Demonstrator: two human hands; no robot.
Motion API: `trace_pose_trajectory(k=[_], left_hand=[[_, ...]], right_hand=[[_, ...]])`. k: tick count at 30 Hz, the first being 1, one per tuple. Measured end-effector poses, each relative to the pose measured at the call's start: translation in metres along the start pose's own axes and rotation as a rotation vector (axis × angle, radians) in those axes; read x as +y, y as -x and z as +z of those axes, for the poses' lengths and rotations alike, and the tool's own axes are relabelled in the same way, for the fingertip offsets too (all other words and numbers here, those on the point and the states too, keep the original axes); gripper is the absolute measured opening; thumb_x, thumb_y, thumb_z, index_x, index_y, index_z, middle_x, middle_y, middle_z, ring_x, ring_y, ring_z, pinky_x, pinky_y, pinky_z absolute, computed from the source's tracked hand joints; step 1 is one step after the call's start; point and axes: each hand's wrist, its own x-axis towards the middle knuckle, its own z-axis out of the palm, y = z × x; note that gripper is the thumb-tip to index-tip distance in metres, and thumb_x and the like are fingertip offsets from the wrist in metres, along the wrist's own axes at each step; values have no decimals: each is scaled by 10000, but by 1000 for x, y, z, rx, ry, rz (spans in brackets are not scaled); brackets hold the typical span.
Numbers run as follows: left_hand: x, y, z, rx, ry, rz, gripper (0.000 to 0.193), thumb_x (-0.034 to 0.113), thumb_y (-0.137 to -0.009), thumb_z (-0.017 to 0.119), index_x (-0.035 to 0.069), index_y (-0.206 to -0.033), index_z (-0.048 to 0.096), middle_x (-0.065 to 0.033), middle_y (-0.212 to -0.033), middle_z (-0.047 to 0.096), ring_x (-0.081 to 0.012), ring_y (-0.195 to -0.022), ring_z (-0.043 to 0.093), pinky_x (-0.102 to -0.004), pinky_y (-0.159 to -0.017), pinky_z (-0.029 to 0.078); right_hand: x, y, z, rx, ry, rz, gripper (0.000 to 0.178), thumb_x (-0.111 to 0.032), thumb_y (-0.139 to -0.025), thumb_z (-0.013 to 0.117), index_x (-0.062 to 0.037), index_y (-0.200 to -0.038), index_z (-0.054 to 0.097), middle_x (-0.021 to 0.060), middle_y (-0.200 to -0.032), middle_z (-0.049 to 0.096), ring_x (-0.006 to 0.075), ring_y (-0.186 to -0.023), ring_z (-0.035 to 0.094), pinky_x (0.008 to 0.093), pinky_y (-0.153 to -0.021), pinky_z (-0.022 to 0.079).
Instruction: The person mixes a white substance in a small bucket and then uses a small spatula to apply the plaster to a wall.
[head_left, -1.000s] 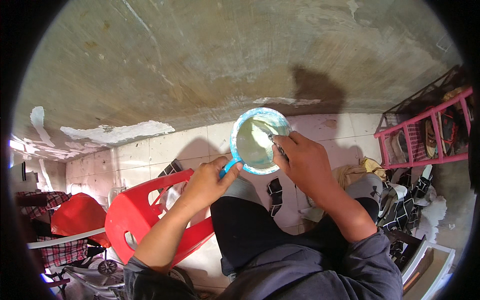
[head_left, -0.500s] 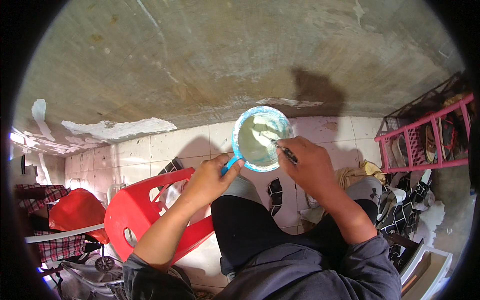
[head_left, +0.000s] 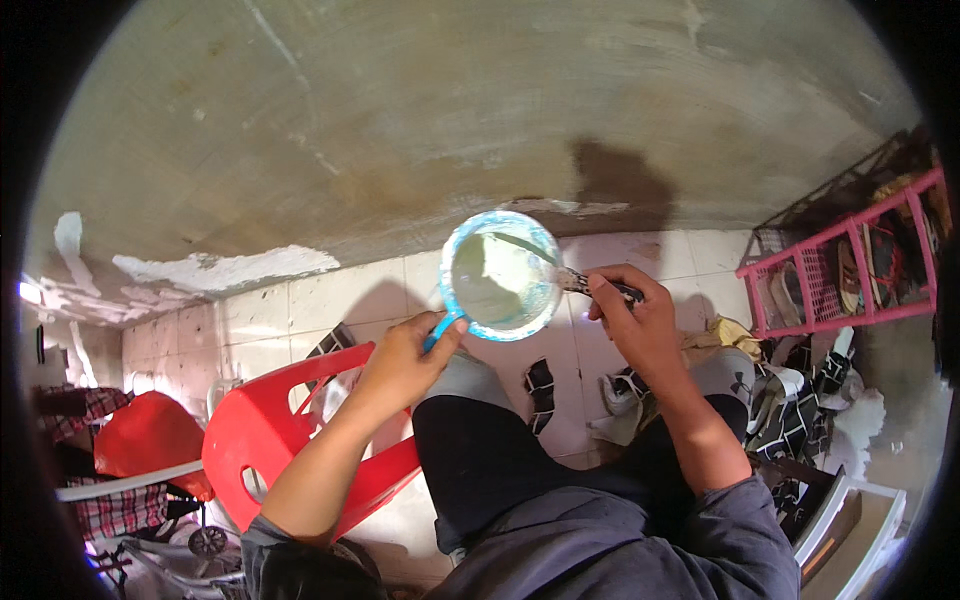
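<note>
My left hand [head_left: 408, 355] is closed round the short handle of a blue plastic dipper [head_left: 449, 290], holding it above my knees, near the wall. White paste [head_left: 508, 268] lies inside, mostly on the right, and is smeared over the dipper's rim. My right hand [head_left: 635, 310] grips the dark, patterned handle of a putty knife [head_left: 577, 281]. Its handle crosses the dipper's right rim, and the narrow blade reaches in over the paste toward the far side. Part of the blade's edge blends with the paste.
A grey wall [head_left: 400, 130] with white patches rises ahead. To the left stands a red plastic stool [head_left: 240, 425], beside a red bag [head_left: 150, 440]. On the right are a pink rack [head_left: 830, 285] holding shoes and a white drawer-like box [head_left: 885, 520]. Pale tiles [head_left: 260, 310] cover the floor.
My right hand has drawn back to the right and turned the putty knife flatter, so more of its handle and blade show. The dipper sits slightly further left in view.
</note>
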Motion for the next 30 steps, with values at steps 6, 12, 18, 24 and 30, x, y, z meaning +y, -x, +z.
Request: trace_pose_trajectory(k=[6,12,18,24,30], left_hand=[[8,2,1,-4,36,-67,435,425,-980,572,2,-985,673,-14,-581,532,-85,-524,493,-275,-508,401],[9,1,5,0,56,-101,418,407,-974,591,-4,-939,664,-1,-561,513,-87,-506,481,-269,-495,395],[8,0,-2,-2,86,-98,415,406,-975,590,1,-907,645,-6,-579,521,-90,-519,486,-264,-517,400],[3,2,-6,-11,91,-70,436,424,-981,574,9,-853,617,-13,-568,513,-86,-524,466,-273,-519,393],[7,1,-3,-12,88,-65,442,427,-979,577,12,-833,609,-18,-559,505,-85,-517,463,-278,-517,397]], right_hand=[[12,-4,-9,-53,-179,173,235,-234,-951,617,-19,-1009,693,42,-690,635,56,-516,488,223,-450,363],[22,-3,-12,-102,-422,318,238,-228,-957,595,-24,-1035,688,67,-685,632,71,-481,474,224,-418,313],[30,-5,-19,-68,-596,491,256,-256,-966,551,-31,-1052,635,48,-677,608,86,-447,424,229,-392,289],[53,-7,-24,-159,-901,611,184,-226,-962,552,-44,-976,575,53,-691,625,82,-478,450,217,-399,307],[59,-1,-27,-142,-948,639,175,-224,-968,547,-50,-978,564,61,-701,624,84,-486,453,224,-402,312]])
